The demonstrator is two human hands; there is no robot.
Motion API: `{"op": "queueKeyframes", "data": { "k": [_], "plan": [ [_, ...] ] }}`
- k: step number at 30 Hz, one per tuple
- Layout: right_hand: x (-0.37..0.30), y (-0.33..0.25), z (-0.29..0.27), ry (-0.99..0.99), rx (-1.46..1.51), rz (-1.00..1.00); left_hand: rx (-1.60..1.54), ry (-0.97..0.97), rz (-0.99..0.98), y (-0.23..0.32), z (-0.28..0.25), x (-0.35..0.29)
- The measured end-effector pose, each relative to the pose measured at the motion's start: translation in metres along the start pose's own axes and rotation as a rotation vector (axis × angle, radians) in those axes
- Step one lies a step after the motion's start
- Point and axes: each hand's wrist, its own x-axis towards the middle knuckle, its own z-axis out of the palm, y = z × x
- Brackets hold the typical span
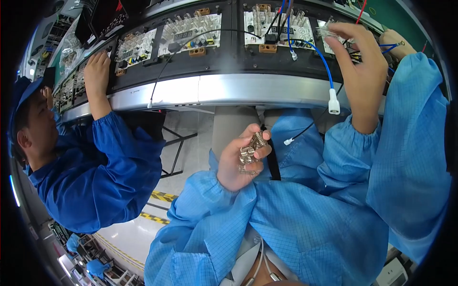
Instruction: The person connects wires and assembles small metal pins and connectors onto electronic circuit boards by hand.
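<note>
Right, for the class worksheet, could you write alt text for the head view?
Metal coil springs sit in the grip of a worker's left hand, while the right hand reaches over a circuit board. A blue wire with a white connector hangs at the bench's silver edge; at left, a co-worker in dark blue reaches toward other boards.

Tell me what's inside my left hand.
Your left hand holds several metal coil springs. Whatever lies beneath them is covered, so their full number cannot be told.
</note>
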Motion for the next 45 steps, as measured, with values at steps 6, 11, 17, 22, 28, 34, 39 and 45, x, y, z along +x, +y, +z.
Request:
{"op": "queueKeyframes", "data": {
  "k": [6, 11, 17, 22, 28, 34, 39, 45],
  "plan": [
    [0.010, 0.018, 0.000, -0.198, -0.155, 0.044, 0.074, 0.055, -0.076, 0.005, -0.007, -0.002],
    [-0.003, 0.023, -0.011, -0.321, -0.323, 0.028, 0.063, 0.048, -0.147, 0.005, -0.014, -0.008],
    [-0.021, 0.016, -0.037, -0.381, -0.358, 0.053, 0.089, 0.105, -0.188, -0.003, -0.020, -0.013],
    [-0.038, 0.009, -0.072, -0.440, -0.450, 0.027, 0.062, 0.139, -0.177, -0.037, -0.024, -0.023],
    [-0.067, 0.004, -0.130, -0.457, -0.541, -0.018, 0.022, 0.102, -0.170, -0.098, -0.035, -0.037],
    [-0.132, -0.002, -0.204, -0.437, -0.513, -0.023, 0.080, 0.092, -0.181, -0.180, -0.063, -0.072],
    [-0.166, 0.013, -0.209, -0.380, -0.548, -0.003, 0.119, 0.050, -0.189, -0.190, -0.098, -0.059],
    [-0.168, -0.010, -0.189, -0.405, -0.476, 0.005, 0.100, 0.082, -0.178, -0.171, -0.099, -0.083]
  ]
}}
